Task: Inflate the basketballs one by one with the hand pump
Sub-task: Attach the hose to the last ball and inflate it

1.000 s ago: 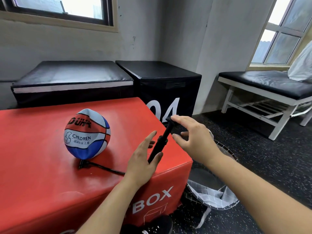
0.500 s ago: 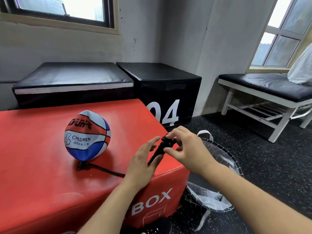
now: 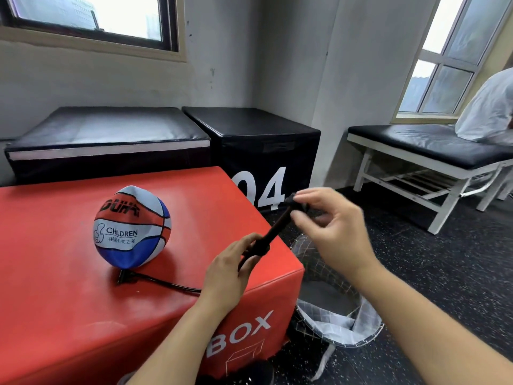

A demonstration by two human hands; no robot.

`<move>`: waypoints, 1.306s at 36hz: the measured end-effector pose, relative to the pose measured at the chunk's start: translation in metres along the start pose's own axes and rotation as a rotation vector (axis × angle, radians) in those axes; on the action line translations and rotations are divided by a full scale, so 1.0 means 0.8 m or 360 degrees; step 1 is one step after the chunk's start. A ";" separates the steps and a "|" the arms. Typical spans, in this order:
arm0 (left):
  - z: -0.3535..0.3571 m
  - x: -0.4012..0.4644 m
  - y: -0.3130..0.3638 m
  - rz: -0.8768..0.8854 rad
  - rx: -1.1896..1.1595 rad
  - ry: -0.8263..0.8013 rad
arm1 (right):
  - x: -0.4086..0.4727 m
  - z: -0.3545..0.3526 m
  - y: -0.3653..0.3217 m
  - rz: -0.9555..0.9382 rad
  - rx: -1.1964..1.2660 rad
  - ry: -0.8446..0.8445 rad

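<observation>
A half-deflated red, white and blue basketball (image 3: 130,226) marked CHILDREN sits on the red box (image 3: 55,301). A black hose (image 3: 166,283) runs from under the ball to a slim black hand pump (image 3: 274,232). My left hand (image 3: 230,270) grips the pump's body near the box's right corner. My right hand (image 3: 330,226) pinches the pump's handle at its upper end, with the rod drawn out and slanting up to the right.
Two black padded boxes (image 3: 249,129) stand behind the red box, one marked 04. A mesh laundry basket (image 3: 341,315) sits on the dark floor just right of the red box. A black bench (image 3: 433,151) with a white frame stands at the right wall.
My right hand pushed the handle down half a second ago and has now pulled it back up and right. My left hand closed more firmly round the pump body.
</observation>
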State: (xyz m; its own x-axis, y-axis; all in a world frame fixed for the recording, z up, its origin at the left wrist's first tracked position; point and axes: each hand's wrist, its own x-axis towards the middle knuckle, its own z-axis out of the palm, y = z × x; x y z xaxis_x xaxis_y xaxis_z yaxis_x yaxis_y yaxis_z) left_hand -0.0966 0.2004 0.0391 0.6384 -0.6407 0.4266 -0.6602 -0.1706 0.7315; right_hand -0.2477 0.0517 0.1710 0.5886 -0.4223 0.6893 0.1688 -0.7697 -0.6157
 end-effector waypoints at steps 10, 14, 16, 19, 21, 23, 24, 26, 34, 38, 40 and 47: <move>0.003 0.003 0.000 -0.0001 0.0024 0.0008 | 0.006 -0.016 0.004 -0.0019 -0.0002 0.0073; -0.003 0.001 -0.002 0.0012 0.0009 0.0053 | 0.014 -0.003 0.005 -0.0056 -0.0094 -0.0048; -0.005 0.001 -0.003 0.0007 -0.0009 0.0072 | 0.016 0.006 0.007 -0.0059 -0.0124 -0.0080; -0.007 0.000 -0.008 0.0006 -0.0023 0.0074 | 0.019 0.021 0.009 -0.0076 -0.0143 -0.0140; -0.008 0.000 -0.012 0.0007 -0.0018 0.0074 | 0.020 0.031 0.009 -0.0082 -0.0151 -0.0193; -0.009 0.001 -0.016 0.0000 -0.0017 0.0078 | 0.020 0.040 0.011 -0.0078 -0.0165 -0.0238; -0.010 0.002 -0.017 -0.0007 -0.0025 0.0086 | 0.020 0.044 0.012 -0.0068 -0.0166 -0.0256; -0.011 0.002 -0.018 -0.0019 -0.0050 0.0102 | 0.018 0.050 0.016 -0.0047 -0.0179 -0.0290; -0.015 0.002 -0.019 -0.0027 -0.0041 0.0100 | 0.010 0.069 0.035 0.0007 -0.0248 -0.0446; -0.016 0.001 -0.019 -0.0041 -0.0035 0.0105 | 0.003 0.075 0.040 0.0002 -0.0279 -0.0530; -0.017 0.000 -0.017 -0.0043 -0.0034 0.0109 | -0.002 0.075 0.040 0.0003 -0.0288 -0.0568; -0.012 -0.001 -0.013 -0.0022 -0.0006 0.0057 | -0.011 0.068 0.039 -0.0048 -0.0377 -0.0546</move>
State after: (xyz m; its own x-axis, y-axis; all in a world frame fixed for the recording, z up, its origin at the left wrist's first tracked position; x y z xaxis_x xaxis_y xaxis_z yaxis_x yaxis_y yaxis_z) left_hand -0.0867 0.2097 0.0365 0.6613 -0.6110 0.4352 -0.6498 -0.1766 0.7393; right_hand -0.2048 0.0577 0.1249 0.8223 -0.2444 0.5140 0.0274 -0.8850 -0.4647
